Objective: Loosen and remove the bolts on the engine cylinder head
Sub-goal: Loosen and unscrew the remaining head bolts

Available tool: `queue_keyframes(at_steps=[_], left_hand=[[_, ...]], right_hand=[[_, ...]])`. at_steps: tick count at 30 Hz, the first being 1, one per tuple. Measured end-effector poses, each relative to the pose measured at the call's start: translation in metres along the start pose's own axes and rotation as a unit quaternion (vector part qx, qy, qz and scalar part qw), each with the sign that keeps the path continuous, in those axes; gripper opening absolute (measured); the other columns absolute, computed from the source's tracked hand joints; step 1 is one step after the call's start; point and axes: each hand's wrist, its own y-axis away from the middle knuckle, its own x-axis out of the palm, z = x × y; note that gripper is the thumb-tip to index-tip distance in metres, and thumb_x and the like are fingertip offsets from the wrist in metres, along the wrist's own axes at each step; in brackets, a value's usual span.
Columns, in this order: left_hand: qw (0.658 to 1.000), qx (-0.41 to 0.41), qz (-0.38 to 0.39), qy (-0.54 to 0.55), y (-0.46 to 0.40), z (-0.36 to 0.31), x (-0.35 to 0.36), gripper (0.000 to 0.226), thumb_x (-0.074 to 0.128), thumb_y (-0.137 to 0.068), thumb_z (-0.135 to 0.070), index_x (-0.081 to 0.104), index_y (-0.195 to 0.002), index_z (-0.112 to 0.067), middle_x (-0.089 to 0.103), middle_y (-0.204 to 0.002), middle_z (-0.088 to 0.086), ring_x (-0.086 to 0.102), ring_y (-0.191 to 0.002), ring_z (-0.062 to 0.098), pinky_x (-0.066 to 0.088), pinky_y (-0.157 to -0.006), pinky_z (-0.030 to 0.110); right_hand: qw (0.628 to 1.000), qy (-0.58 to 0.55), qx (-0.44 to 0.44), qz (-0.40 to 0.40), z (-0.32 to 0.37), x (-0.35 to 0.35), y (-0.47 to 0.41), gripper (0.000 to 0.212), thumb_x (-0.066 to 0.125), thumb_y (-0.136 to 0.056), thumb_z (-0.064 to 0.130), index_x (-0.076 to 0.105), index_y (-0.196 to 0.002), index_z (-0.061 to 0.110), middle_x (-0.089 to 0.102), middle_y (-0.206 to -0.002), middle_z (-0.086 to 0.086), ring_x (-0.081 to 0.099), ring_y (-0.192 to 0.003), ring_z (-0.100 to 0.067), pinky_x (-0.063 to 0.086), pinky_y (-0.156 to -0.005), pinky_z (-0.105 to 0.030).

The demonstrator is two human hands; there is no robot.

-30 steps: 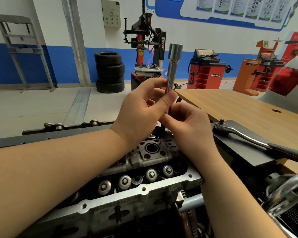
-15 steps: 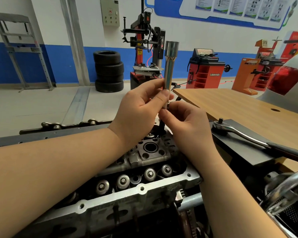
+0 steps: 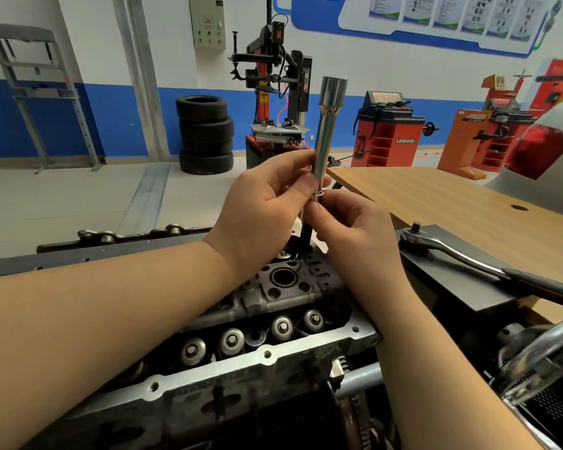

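Both hands are up above the far end of the cylinder head [image 3: 283, 293]. Left hand [image 3: 260, 209] has its fingers curled round the lower part of one long chrome socket [image 3: 326, 134], held upright; right hand [image 3: 348, 228] pinches the dark bolt [image 3: 305, 232] just below it, its lower end at the head. Four round valve caps show along the near side. One ratchet [image 3: 462, 254] lies on a dark plate at the tabletop [image 3: 436, 196] edge, well apart on the right. Open floor on the left, with a stack of four tyres [image 3: 206, 134].

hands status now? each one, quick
Left hand: pinching the long socket upright above the cylinder head.
Right hand: fingers curled on the dark bolt shank just below the socket.
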Motion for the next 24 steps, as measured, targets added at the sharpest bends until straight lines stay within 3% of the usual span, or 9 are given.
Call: queue_keyframes(at_steps=[3, 6, 9, 11, 13, 14, 18, 21, 24], left_hand=[[1.0, 0.009, -0.007, -0.028, -0.0002, -0.0027, 0.0001, 0.035, 0.063, -0.106, -0.011, 0.065, -0.141, -0.009, 0.076, -0.114, 0.007, 0.074, -0.107, 0.021, 0.061, -0.097, 0.044], [0.997, 0.042, -0.016, -0.067, 0.0008, -0.0036, 0.001, 0.036, 0.068, -0.103, -0.014, 0.066, -0.139, -0.012, 0.072, -0.1, 0.009, 0.07, -0.091, 0.022, 0.06, -0.084, 0.037], [0.998, 0.029, -0.011, -0.056, -0.0004, -0.0014, 0.0004, 0.034, 0.065, -0.105, -0.017, 0.067, -0.139, -0.012, 0.073, -0.108, 0.007, 0.07, -0.099, 0.024, 0.06, -0.089, 0.043], [1.0, -0.001, 0.004, -0.011, -0.0004, -0.0013, 0.0006, 0.032, 0.059, -0.108, -0.015, 0.066, -0.14, -0.012, 0.076, -0.12, 0.006, 0.072, -0.112, 0.023, 0.059, -0.101, 0.046], [1.0, -0.004, 0.011, 0.002, 0.0011, -0.0024, 0.0015, 0.026, 0.057, -0.108, -0.017, 0.069, -0.131, -0.02, 0.078, -0.116, 0.004, 0.073, -0.114, 0.019, 0.058, -0.103, 0.045], [1.0, 0.0, 0.01, 0.0, 0.0019, -0.0035, 0.0017, 0.025, 0.057, -0.106, -0.019, 0.068, -0.128, -0.024, 0.079, -0.112, 0.002, 0.074, -0.111, 0.019, 0.06, -0.101, 0.045], [0.999, 0.029, -0.019, -0.038, 0.0013, -0.0024, 0.0005, 0.027, 0.07, -0.101, -0.02, 0.07, -0.127, -0.013, 0.078, -0.105, 0.0, 0.075, -0.098, 0.019, 0.062, -0.09, 0.043], [0.998, 0.046, -0.024, -0.048, 0.0, -0.0017, 0.0007, 0.023, 0.077, -0.098, -0.022, 0.068, -0.118, -0.016, 0.076, -0.096, 0.0, 0.074, -0.087, 0.022, 0.061, -0.083, 0.043], [1.0, 0.026, -0.006, -0.015, -0.0005, -0.0009, 0.0004, 0.024, 0.07, -0.102, -0.023, 0.068, -0.125, -0.016, 0.077, -0.102, 0.003, 0.074, -0.092, 0.02, 0.062, -0.087, 0.044]], right_hand=[[1.0, 0.018, -0.003, 0.008, 0.0011, 0.0022, -0.0012, 0.006, 0.078, -0.093, 0.028, 0.078, -0.091, 0.023, 0.076, -0.082, 0.008, 0.07, -0.077, -0.006, 0.051, -0.07, -0.017], [0.999, 0.039, 0.007, -0.027, -0.0022, 0.0033, -0.0031, 0.019, 0.085, -0.085, 0.031, 0.068, -0.079, 0.025, 0.068, -0.07, 0.012, 0.062, -0.065, -0.003, 0.047, -0.062, -0.017], [0.999, 0.033, -0.002, -0.015, -0.0007, 0.0021, -0.0019, 0.013, 0.08, -0.091, 0.028, 0.073, -0.083, 0.022, 0.071, -0.072, 0.01, 0.064, -0.066, -0.005, 0.048, -0.063, -0.019], [1.0, 0.018, -0.002, 0.01, 0.002, 0.001, -0.0015, 0.01, 0.073, -0.099, 0.022, 0.079, -0.096, 0.015, 0.077, -0.083, 0.003, 0.072, -0.079, -0.015, 0.057, -0.073, -0.031], [1.0, -0.006, 0.002, 0.027, 0.0025, 0.0007, -0.0014, 0.018, 0.067, -0.103, 0.017, 0.078, -0.099, 0.004, 0.076, -0.089, -0.015, 0.071, -0.089, -0.035, 0.058, -0.084, -0.053], [0.999, -0.013, 0.006, 0.031, 0.0032, 0.001, -0.0016, 0.021, 0.066, -0.103, 0.017, 0.077, -0.096, 0.001, 0.074, -0.089, -0.021, 0.07, -0.089, -0.039, 0.057, -0.084, -0.056], [0.999, 0.031, 0.017, 0.01, 0.0036, 0.0026, -0.0018, 0.017, 0.077, -0.092, 0.03, 0.075, -0.086, 0.014, 0.072, -0.077, -0.005, 0.064, -0.072, -0.015, 0.053, -0.07, -0.041], [0.999, 0.045, 0.022, -0.016, 0.0007, 0.0017, -0.0025, 0.021, 0.084, -0.086, 0.032, 0.072, -0.086, 0.014, 0.072, -0.078, -0.002, 0.067, -0.073, -0.02, 0.055, -0.068, -0.037], [0.999, 0.036, 0.004, 0.005, 0.003, 0.0014, -0.0004, 0.014, 0.076, -0.096, 0.028, 0.076, -0.09, 0.015, 0.074, -0.077, 0.004, 0.067, -0.071, -0.01, 0.052, -0.066, -0.029]])
